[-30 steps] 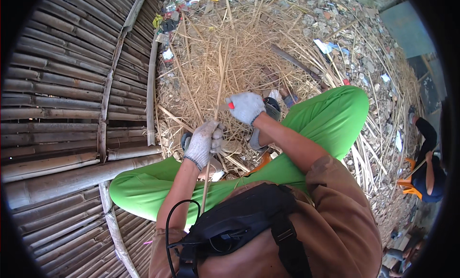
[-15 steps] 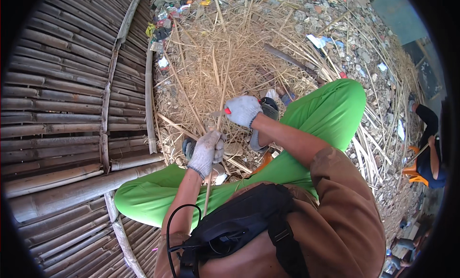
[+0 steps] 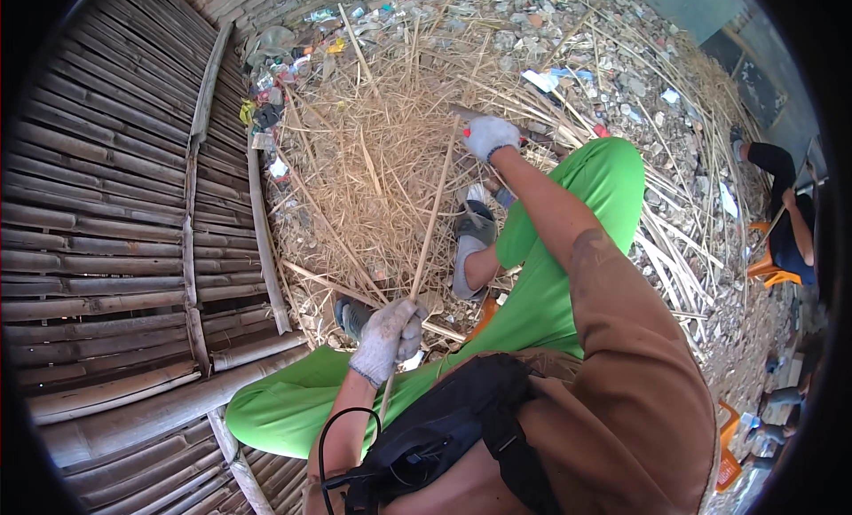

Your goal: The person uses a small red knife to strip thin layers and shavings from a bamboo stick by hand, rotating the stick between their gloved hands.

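My left hand [image 3: 389,339], in a pale knit glove, is closed around a long thin bamboo strip [image 3: 430,222]. The strip slants from near my waist, up between my feet, towards the far straw. Farther out and to the right, my right hand [image 3: 493,138], gloved too, grips a red-handled knife [image 3: 467,133]; its blade is hard to make out against the straw. That hand is near the strip's far end, beside a dark stick [image 3: 541,138] lying on the ground. Whether the knife touches the strip, I cannot tell.
A bamboo slat wall [image 3: 98,240] runs along the left. Straw-like shavings [image 3: 346,178] cover the ground ahead, with rubble and litter beyond. Loose bamboo strips [image 3: 666,249] lie at right. Another person [image 3: 790,213] sits at the far right near an orange stool [image 3: 768,267].
My right hand has moved away from my left, outward and rightward along the strip with the knife. My left hand keeps its hold, slightly lower in view. The view has shifted a little.
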Demonstrator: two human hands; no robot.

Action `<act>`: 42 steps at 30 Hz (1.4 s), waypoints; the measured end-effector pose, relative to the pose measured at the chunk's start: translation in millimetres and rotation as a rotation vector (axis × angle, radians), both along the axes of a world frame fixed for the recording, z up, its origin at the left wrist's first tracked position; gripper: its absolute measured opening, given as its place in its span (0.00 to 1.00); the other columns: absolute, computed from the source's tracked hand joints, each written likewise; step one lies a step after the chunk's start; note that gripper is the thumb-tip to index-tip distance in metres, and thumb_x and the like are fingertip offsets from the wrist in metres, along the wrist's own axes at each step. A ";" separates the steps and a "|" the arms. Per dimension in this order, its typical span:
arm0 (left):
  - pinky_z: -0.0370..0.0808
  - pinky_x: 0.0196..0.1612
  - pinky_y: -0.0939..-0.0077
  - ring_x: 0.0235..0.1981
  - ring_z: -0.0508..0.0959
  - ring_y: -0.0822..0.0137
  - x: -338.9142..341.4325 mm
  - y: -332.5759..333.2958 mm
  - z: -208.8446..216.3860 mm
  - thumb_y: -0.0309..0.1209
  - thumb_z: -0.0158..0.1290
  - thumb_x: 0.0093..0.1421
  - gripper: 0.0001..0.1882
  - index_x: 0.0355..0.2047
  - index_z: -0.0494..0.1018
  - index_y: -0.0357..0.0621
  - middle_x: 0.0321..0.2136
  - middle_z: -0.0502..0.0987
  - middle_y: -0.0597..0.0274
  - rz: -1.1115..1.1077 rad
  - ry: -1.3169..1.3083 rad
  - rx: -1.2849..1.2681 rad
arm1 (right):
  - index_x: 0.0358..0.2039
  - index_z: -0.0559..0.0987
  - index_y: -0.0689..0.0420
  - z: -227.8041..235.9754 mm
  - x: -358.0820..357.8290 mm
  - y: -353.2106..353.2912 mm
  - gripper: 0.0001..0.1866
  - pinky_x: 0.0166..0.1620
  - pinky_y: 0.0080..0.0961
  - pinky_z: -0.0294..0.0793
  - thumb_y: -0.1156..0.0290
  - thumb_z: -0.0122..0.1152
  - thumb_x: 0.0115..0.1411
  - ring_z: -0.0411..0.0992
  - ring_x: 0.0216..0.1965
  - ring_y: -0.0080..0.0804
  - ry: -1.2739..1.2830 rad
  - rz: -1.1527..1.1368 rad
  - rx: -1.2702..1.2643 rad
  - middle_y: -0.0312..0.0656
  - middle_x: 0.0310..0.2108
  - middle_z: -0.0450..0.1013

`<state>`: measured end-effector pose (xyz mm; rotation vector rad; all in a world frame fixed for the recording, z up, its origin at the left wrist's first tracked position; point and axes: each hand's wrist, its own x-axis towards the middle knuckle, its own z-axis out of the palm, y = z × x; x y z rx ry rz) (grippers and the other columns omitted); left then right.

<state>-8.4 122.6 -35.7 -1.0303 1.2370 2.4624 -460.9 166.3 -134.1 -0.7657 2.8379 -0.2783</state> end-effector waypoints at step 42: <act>0.59 0.14 0.80 0.13 0.60 0.79 7.1 -8.8 -14.3 0.42 0.51 0.79 0.17 0.48 0.73 0.39 0.21 0.64 0.73 0.197 -0.013 -0.097 | 0.39 0.90 0.52 12.0 117.1 -43.9 0.20 0.45 0.52 0.86 0.52 0.56 0.67 0.86 0.41 0.52 -0.044 0.506 -0.006 0.50 0.38 0.86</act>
